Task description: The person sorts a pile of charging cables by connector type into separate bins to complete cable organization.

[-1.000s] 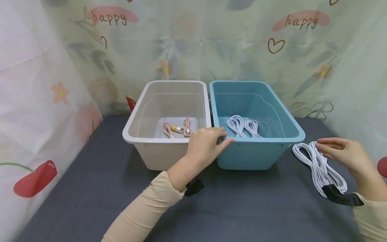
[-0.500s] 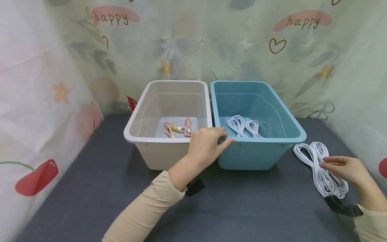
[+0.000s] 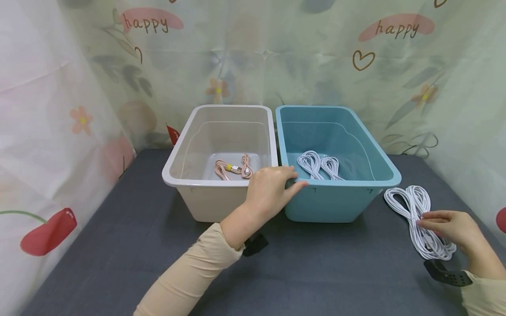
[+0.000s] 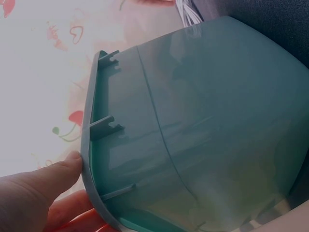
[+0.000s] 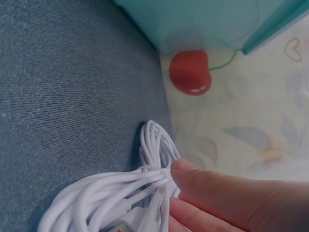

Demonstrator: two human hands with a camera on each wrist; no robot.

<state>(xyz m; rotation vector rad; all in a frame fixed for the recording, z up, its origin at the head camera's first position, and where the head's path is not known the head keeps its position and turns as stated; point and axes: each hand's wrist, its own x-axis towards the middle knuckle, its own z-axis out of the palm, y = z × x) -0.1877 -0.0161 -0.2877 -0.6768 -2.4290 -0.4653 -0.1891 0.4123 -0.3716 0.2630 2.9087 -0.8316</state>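
At the right of the head view lies a white cable [image 3: 419, 221], bundled into a figure-eight. My right hand [image 3: 450, 226] pinches its tied middle; in the right wrist view the thumb [image 5: 207, 186] presses one side and the fingers lie on the other. My left hand [image 3: 269, 188] holds the near left corner of the blue bin [image 3: 336, 204] by its rim, the thumb [image 4: 65, 171] against the edge in the left wrist view. Inside that bin lie white cable bundles [image 3: 310, 163]. The beige bin [image 3: 213, 202] beside it holds pinkish cables [image 3: 223, 169].
Both bins stand side by side on a dark cloth-covered table [image 3: 300, 272]. A printed curtain [image 3: 245, 52] hangs behind and along the sides. The white cable lies just right of the blue bin.
My right hand has slid nearer along the white cable, from its far loops to its middle, and now pinches it there. The left hand has stayed at the rim.
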